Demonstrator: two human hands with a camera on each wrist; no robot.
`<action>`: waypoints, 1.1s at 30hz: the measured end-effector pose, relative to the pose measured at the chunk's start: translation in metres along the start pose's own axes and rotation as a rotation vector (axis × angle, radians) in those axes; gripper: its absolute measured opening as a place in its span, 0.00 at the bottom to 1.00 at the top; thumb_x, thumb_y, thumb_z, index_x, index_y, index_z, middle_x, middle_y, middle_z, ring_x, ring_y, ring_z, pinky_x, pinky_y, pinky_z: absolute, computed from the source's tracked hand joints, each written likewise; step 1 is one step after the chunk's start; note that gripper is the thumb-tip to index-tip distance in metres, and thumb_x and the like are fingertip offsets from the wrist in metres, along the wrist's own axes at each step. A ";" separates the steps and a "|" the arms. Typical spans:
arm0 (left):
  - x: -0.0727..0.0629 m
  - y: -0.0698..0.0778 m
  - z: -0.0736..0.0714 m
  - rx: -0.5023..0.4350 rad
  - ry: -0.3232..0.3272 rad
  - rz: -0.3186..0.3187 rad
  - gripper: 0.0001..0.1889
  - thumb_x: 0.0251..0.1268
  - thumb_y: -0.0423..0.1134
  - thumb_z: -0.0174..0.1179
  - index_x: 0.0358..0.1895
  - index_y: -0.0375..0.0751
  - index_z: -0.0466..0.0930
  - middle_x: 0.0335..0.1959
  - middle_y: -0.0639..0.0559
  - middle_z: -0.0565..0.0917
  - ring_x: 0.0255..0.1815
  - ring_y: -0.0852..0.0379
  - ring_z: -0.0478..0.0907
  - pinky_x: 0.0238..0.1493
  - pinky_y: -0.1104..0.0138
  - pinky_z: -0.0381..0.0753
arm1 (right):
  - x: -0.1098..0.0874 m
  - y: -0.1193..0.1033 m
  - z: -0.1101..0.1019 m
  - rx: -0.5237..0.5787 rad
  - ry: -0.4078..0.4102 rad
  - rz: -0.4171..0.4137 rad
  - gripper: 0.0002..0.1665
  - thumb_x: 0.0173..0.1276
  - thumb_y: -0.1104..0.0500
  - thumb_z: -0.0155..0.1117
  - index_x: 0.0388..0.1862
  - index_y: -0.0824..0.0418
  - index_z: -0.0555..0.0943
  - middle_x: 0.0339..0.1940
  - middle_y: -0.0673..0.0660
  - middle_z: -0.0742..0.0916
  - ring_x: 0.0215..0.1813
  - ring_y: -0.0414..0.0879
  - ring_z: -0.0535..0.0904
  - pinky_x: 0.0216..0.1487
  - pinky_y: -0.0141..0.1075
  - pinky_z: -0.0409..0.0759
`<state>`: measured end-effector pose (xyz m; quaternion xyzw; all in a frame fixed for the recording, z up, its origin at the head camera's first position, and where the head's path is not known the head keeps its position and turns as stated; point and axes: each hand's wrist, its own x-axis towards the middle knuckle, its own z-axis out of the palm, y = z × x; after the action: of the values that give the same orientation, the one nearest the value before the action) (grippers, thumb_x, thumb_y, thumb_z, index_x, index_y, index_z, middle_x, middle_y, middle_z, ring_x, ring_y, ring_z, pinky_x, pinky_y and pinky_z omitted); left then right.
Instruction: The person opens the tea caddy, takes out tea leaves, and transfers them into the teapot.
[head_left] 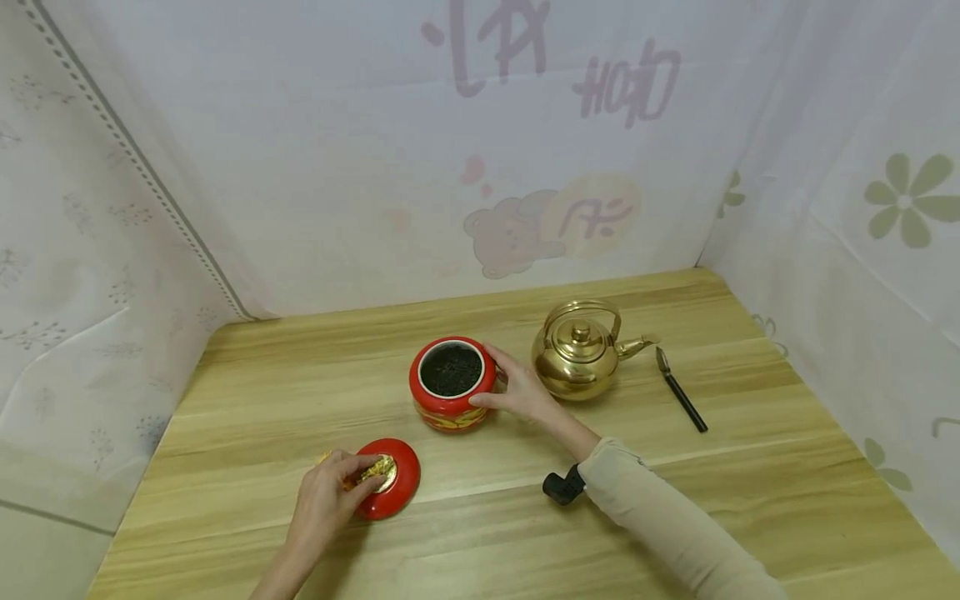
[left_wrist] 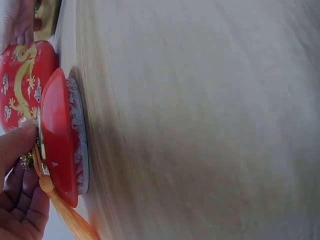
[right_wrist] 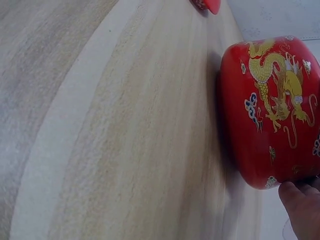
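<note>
A red ceramic tea jar (head_left: 427, 407) with a gold dragon pattern stands upright and uncovered, dark loose tea leaves (head_left: 452, 370) inside it. My right hand (head_left: 521, 392) holds the jar by its right side, thumb at the front and fingers toward the back. Nearer to me on the left is the jar's round red lid (head_left: 406, 479), knob side up and low at the tabletop. My left hand (head_left: 322, 500) pinches the lid's gold knob (head_left: 382, 468) between thumb and fingers. An orange tassel (left_wrist: 75, 220) hangs from that knob in the left wrist view.
Right of the jar stands a brass kettle (head_left: 573, 371) with its spout toward the right. Beside the spout lies a slim black-handled tool (head_left: 684, 402) with a pointed metal tip. A black device (head_left: 562, 485) shows at the right sleeve. Printed cloth (head_left: 360, 208) encloses the wooden table.
</note>
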<state>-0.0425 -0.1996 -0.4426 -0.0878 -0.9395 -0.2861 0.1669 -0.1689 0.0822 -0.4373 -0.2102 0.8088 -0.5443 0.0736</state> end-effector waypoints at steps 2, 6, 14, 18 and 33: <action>0.000 0.001 0.000 0.010 0.015 0.011 0.14 0.33 0.31 0.77 0.30 0.42 0.88 0.21 0.60 0.77 0.22 0.67 0.71 0.22 0.74 0.69 | 0.000 0.000 0.000 0.013 0.001 0.006 0.54 0.52 0.60 0.75 0.72 0.70 0.55 0.72 0.66 0.63 0.71 0.56 0.62 0.68 0.43 0.65; 0.007 0.005 -0.002 -0.010 0.048 0.043 0.14 0.33 0.30 0.77 0.30 0.43 0.88 0.21 0.60 0.78 0.23 0.67 0.72 0.22 0.75 0.70 | 0.000 0.000 -0.001 0.008 0.009 0.015 0.54 0.52 0.60 0.75 0.72 0.69 0.56 0.72 0.65 0.63 0.71 0.55 0.62 0.68 0.43 0.65; 0.054 0.028 -0.019 -0.138 0.046 0.043 0.12 0.41 0.30 0.74 0.34 0.40 0.88 0.25 0.56 0.82 0.26 0.65 0.75 0.26 0.73 0.78 | 0.000 0.001 -0.003 0.016 0.027 -0.006 0.53 0.52 0.64 0.74 0.72 0.71 0.56 0.72 0.69 0.62 0.71 0.59 0.60 0.69 0.47 0.64; 0.084 0.039 -0.021 -0.168 0.034 0.079 0.11 0.44 0.30 0.73 0.36 0.39 0.87 0.26 0.52 0.82 0.28 0.59 0.79 0.28 0.70 0.80 | -0.001 0.001 -0.003 0.031 0.021 0.012 0.53 0.52 0.64 0.74 0.72 0.70 0.55 0.73 0.67 0.62 0.71 0.57 0.61 0.68 0.45 0.65; 0.144 0.069 0.005 -0.163 -0.125 0.107 0.10 0.51 0.36 0.70 0.38 0.37 0.87 0.30 0.47 0.84 0.30 0.55 0.74 0.29 0.67 0.72 | 0.000 0.004 0.002 0.098 0.000 0.033 0.54 0.53 0.63 0.74 0.73 0.69 0.53 0.73 0.65 0.63 0.72 0.54 0.61 0.69 0.42 0.63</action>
<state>-0.1595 -0.1300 -0.3592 -0.1689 -0.9155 -0.3463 0.1153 -0.1694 0.0814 -0.4421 -0.1930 0.7843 -0.5822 0.0927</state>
